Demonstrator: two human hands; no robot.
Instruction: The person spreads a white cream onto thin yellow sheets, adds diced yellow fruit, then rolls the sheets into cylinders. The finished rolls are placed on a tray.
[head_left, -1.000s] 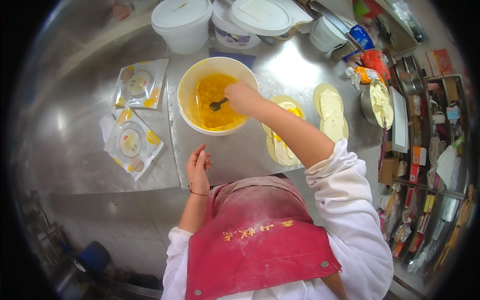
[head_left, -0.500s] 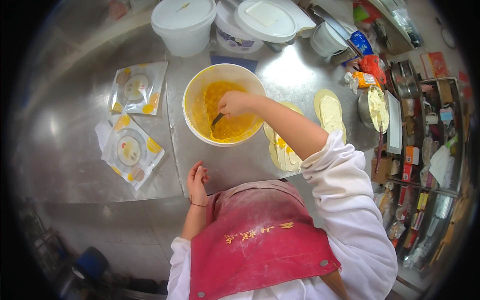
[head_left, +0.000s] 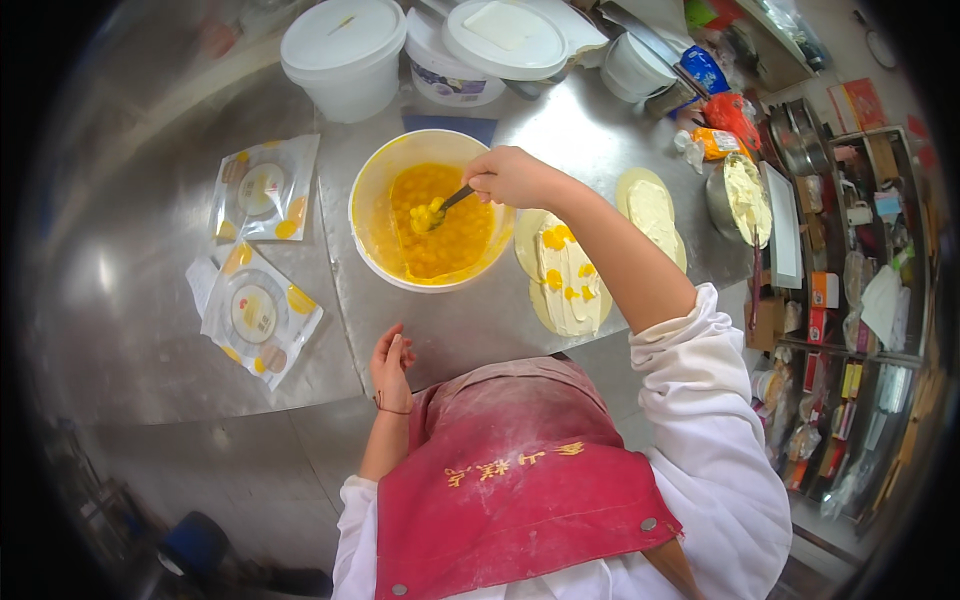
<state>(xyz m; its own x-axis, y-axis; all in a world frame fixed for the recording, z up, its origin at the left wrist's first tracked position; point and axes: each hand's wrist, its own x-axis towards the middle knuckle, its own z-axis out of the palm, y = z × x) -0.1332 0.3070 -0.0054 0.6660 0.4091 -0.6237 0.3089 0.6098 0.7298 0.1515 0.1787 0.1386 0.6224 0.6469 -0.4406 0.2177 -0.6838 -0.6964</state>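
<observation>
My right hand (head_left: 518,178) grips a dark-handled spoon (head_left: 457,197), raised over a white bucket (head_left: 366,205). Yellow fruit-like chunks sit on the spoon's tip. More chunks in orange-yellow syrup (head_left: 435,258) fill the lower part of the bucket. Right of it lies a pale flat sheet spread with cream (head_left: 572,300), dotted with several yellow pieces; my right forearm passes over its edge. A second cream-spread sheet (head_left: 652,215) lies farther right, partly behind the arm. My left hand (head_left: 391,362) rests by the table's front edge, empty, its fingers loosely bent and apart.
Two printed clear-window packets (head_left: 262,190) lie on the steel table (head_left: 130,290) at left. Lidded white buckets (head_left: 345,70) stand at the back. At right are a metal bowl of cream (head_left: 745,200), an orange packet (head_left: 720,143) and crowded shelves (head_left: 850,360).
My right hand has lifted the spoon out of the syrup, up and to the right, bringing yellow chunks with it. The view has shifted slightly; my left hand stays put.
</observation>
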